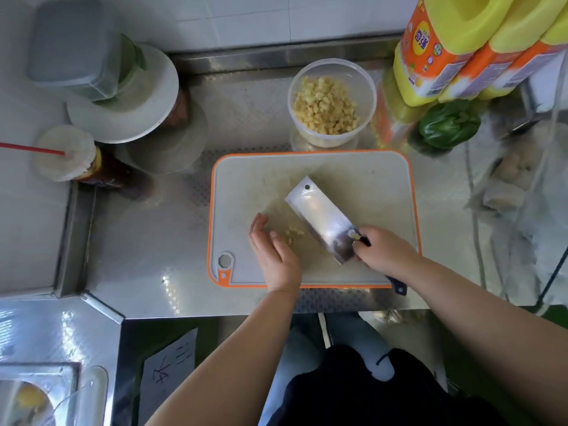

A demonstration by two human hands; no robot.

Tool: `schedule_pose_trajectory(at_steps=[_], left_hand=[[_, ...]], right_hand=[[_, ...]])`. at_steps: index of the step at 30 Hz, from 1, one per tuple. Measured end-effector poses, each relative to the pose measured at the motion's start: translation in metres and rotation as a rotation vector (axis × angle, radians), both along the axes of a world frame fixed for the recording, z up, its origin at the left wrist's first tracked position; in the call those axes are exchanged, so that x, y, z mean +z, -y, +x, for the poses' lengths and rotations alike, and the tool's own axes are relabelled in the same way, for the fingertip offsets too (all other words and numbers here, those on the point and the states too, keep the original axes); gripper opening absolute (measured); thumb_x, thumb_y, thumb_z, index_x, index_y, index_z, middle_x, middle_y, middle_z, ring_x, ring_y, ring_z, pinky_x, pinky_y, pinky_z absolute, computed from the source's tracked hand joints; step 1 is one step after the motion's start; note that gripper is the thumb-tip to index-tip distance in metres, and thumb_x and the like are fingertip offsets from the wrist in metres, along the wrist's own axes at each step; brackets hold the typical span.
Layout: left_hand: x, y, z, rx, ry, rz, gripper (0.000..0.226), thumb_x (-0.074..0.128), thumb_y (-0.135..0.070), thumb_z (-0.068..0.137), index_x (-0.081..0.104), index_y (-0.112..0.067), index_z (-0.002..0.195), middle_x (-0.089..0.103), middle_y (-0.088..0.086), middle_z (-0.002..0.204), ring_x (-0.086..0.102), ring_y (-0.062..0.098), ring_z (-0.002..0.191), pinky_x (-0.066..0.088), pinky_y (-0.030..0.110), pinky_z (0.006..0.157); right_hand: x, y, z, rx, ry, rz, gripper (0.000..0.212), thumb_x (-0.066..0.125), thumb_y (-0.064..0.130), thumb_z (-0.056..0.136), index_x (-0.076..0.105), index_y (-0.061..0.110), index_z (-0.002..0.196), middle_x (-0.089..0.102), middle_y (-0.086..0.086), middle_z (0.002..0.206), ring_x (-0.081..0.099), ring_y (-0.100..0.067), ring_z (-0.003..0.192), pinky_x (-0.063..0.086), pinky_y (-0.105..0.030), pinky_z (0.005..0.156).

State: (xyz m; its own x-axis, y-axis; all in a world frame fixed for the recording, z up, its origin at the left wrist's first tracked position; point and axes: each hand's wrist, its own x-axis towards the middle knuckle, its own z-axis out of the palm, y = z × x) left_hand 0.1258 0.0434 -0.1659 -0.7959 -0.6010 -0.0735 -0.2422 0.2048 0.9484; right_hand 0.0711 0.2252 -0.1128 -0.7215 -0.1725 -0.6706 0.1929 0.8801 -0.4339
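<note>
Head cam showed the right hand (pixel 384 250) gripping the cleaver (pixel 322 218), blade tilted low toward the flat, uncurled left hand (pixel 273 250), probably to scoop the diced bits (pixel 293 236) lying between them.

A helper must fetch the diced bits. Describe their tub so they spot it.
Find the orange-rimmed cutting board on the steel counter. Just past its far edge stands a round clear tub. It alone holds pale yellow cubes, unlike the green pepper and yellow bottles beside it.
</note>
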Motion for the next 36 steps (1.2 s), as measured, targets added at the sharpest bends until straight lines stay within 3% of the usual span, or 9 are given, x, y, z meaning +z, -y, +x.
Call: schedule_pose_trajectory(at_steps=[6, 9, 15, 18, 21, 25, 29, 33, 36], left_hand=[[-0.003, -0.018, -0.008, 0.020, -0.045, 0.042, 0.036, 0.032, -0.025, 0.097, 0.042, -0.019, 0.132, 0.045, 0.012, 0.140, 0.042, 0.026, 0.133, 0.035, 0.038, 0.112], [-0.006, -0.025, -0.012, -0.002, -0.067, 0.032, 0.036, 0.033, -0.011, 0.098, 0.047, 0.000, 0.129, 0.044, 0.018, 0.139, 0.040, 0.032, 0.134, 0.032, 0.024, 0.111], [-0.004, -0.034, -0.021, -0.017, -0.106, 0.052, 0.045, 0.031, -0.021, 0.095, 0.049, 0.007, 0.126, 0.044, 0.022, 0.138, 0.039, 0.022, 0.133, 0.031, 0.023, 0.111], [0.005, -0.036, -0.025, -0.017, -0.118, 0.066, 0.038, 0.029, -0.028, 0.095, 0.053, -0.010, 0.120, 0.048, 0.014, 0.136, 0.039, 0.016, 0.134, 0.029, 0.020, 0.110], [0.024, -0.028, -0.036, 0.021, -0.096, 0.251, 0.028, 0.031, -0.035, 0.096, 0.051, -0.031, 0.114, 0.054, 0.004, 0.132, 0.048, 0.013, 0.128, 0.037, 0.023, 0.107], [0.054, -0.011, -0.064, 0.077, -0.141, 0.513, 0.035, 0.031, -0.032, 0.094, 0.056, -0.016, 0.113, 0.061, -0.001, 0.124, 0.054, 0.012, 0.124, 0.040, 0.024, 0.109], [0.080, 0.004, -0.098, 0.030, -0.159, 0.548, 0.035, 0.028, -0.025, 0.098, 0.059, -0.013, 0.111, 0.063, 0.007, 0.121, 0.058, 0.015, 0.121, 0.042, 0.029, 0.108], [0.098, 0.015, -0.118, -0.252, -0.061, 0.218, 0.028, 0.035, -0.024, 0.104, 0.059, -0.016, 0.116, 0.061, -0.006, 0.118, 0.055, -0.004, 0.112, 0.040, 0.018, 0.097], [0.101, 0.016, -0.133, -0.652, -0.086, -0.309, 0.037, 0.043, -0.040, 0.099, 0.056, -0.017, 0.126, 0.054, -0.004, 0.128, 0.050, 0.010, 0.119, 0.043, 0.030, 0.098]], right_hand=[[0.001, 0.018, 0.015, 0.070, 0.089, -0.012, 0.016, 0.043, 0.028, 0.092, 0.052, 0.023, 0.080, 0.068, -0.002, 0.065, 0.064, -0.018, 0.063, 0.051, -0.035, 0.070], [0.000, 0.026, 0.022, 0.086, 0.153, -0.038, 0.018, 0.042, 0.029, 0.092, 0.053, 0.018, 0.083, 0.070, -0.004, 0.069, 0.067, -0.021, 0.063, 0.053, -0.038, 0.070], [-0.006, 0.030, 0.021, 0.030, 0.269, -0.082, 0.017, 0.042, 0.020, 0.090, 0.054, 0.012, 0.081, 0.071, -0.007, 0.072, 0.066, -0.028, 0.060, 0.050, -0.033, 0.053], [-0.001, 0.028, 0.020, -0.090, 0.333, -0.205, 0.018, 0.043, 0.011, 0.093, 0.049, 0.009, 0.076, 0.065, -0.010, 0.067, 0.054, -0.018, 0.048, 0.042, -0.026, 0.045], [0.012, 0.020, 0.014, -0.198, 0.386, -0.378, 0.016, 0.046, 0.006, 0.095, 0.047, 0.005, 0.079, 0.061, -0.011, 0.067, 0.055, -0.020, 0.048, 0.049, -0.032, 0.054], [0.030, 0.009, 0.003, -0.300, 0.394, -0.495, 0.017, 0.048, 0.004, 0.093, 0.043, 0.007, 0.077, 0.059, -0.012, 0.067, 0.053, -0.025, 0.053, 0.050, -0.036, 0.058], [0.045, 0.005, -0.009, -0.350, 0.353, -0.558, 0.015, 0.049, 0.004, 0.091, 0.045, 0.007, 0.076, 0.056, -0.011, 0.063, 0.051, -0.025, 0.053, 0.049, -0.036, 0.057], [0.061, -0.001, -0.029, -0.411, 0.267, -0.594, 0.018, 0.049, 0.005, 0.090, 0.048, 0.004, 0.072, 0.053, -0.012, 0.060, 0.049, -0.024, 0.051, 0.050, -0.035, 0.056], [0.072, -0.004, -0.046, -0.488, 0.214, -0.598, 0.018, 0.047, 0.004, 0.089, 0.049, 0.004, 0.071, 0.050, -0.013, 0.057, 0.046, -0.023, 0.048, 0.051, -0.034, 0.054]])
